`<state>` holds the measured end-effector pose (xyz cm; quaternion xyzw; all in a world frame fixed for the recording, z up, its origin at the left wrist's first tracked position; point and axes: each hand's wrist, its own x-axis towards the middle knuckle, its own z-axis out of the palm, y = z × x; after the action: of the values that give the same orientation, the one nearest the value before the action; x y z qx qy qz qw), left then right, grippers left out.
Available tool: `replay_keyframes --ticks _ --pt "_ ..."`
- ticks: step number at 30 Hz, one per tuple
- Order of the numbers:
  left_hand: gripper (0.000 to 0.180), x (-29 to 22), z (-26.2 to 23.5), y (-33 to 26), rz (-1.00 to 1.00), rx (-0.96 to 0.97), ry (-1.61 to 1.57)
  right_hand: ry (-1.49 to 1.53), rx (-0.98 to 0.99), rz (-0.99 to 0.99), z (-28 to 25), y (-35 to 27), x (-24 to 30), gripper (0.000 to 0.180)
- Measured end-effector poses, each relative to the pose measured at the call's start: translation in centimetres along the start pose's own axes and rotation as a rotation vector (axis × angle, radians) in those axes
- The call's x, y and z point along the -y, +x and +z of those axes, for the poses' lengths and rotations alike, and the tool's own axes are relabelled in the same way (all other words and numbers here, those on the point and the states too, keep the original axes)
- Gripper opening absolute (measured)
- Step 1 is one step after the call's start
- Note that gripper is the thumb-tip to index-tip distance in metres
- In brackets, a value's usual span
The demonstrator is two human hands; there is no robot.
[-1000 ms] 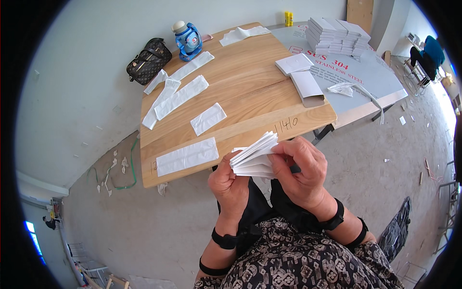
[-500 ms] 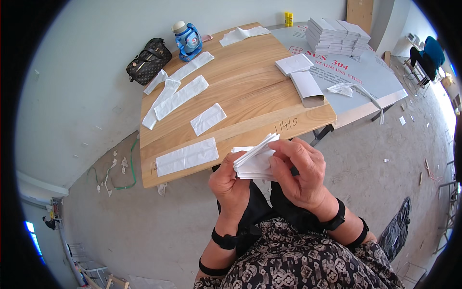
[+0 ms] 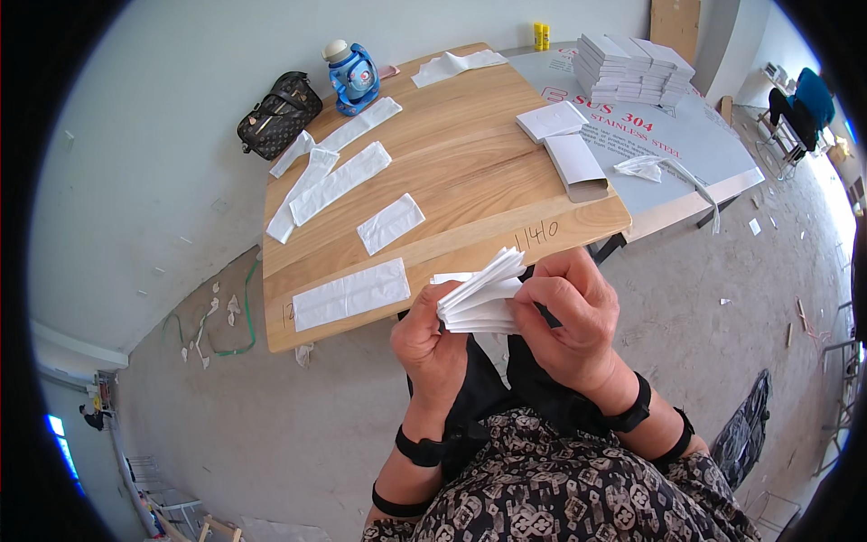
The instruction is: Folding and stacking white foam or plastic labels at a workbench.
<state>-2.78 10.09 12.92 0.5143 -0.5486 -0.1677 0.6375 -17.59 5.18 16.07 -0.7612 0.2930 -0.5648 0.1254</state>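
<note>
My left hand [image 3: 430, 347] grips one end of a stack of thin white sheets [image 3: 479, 305], its thumb on top. The stack is fanned open, with the upper sheets tilted up and apart from the lower ones. My right hand [image 3: 574, 323] pinches the right edge of a sheet in the middle of the stack between thumb and forefinger. The hands are held just off the near edge of a wooden table [image 3: 461, 181]. Left of them on the table lies a flat white strip [image 3: 352, 295], with a smaller white piece [image 3: 391, 224] behind it.
Long folded white strips [image 3: 341, 183], a dark patterned bag [image 3: 280, 115] and a blue bottle [image 3: 352, 79] occupy the table's left. At its right lie white boxes [image 3: 576, 163]. Stacked white boxes [image 3: 635, 68] and yellow tubes [image 3: 542, 36] stand behind. A person [image 3: 802, 104] sits far right.
My right hand has shifted slightly right and its fingers have left the upper sheets for a lower edge. The stack is now fanned wider.
</note>
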Motion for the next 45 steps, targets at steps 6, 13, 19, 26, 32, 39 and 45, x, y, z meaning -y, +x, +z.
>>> replay_keyframes --ticks 6,13,19,26,32,39,45 --pt "0.020 0.2 0.0 0.0 0.002 -0.021 -0.015 0.000 0.002 -0.039 0.0 -0.2 -0.1 0.021" --pt "0.022 0.7 -0.2 -0.3 -0.021 -0.054 -0.012 0.165 0.150 -0.100 0.2 -0.8 -0.2 0.023" --pt "0.024 0.1 -0.1 -0.3 -0.031 -0.024 -0.013 0.185 0.110 0.196 -0.1 -0.4 0.7 0.024" --pt "0.024 0.0 -0.1 -0.2 -0.004 -0.021 0.003 0.072 0.070 0.181 0.2 -0.2 0.3 0.023" --pt "0.024 0.4 -0.2 -0.2 -0.003 -0.029 0.021 0.008 0.056 -0.169 0.1 0.3 -0.1 0.019" --pt "0.022 0.0 -0.1 -0.2 -0.013 -0.003 -0.003 0.100 0.051 -0.057 0.5 -0.7 0.2 0.033" --pt "0.019 -0.1 -0.1 -0.2 -0.002 -0.007 0.009 0.046 0.075 -0.046 0.3 -0.4 0.1 0.036"
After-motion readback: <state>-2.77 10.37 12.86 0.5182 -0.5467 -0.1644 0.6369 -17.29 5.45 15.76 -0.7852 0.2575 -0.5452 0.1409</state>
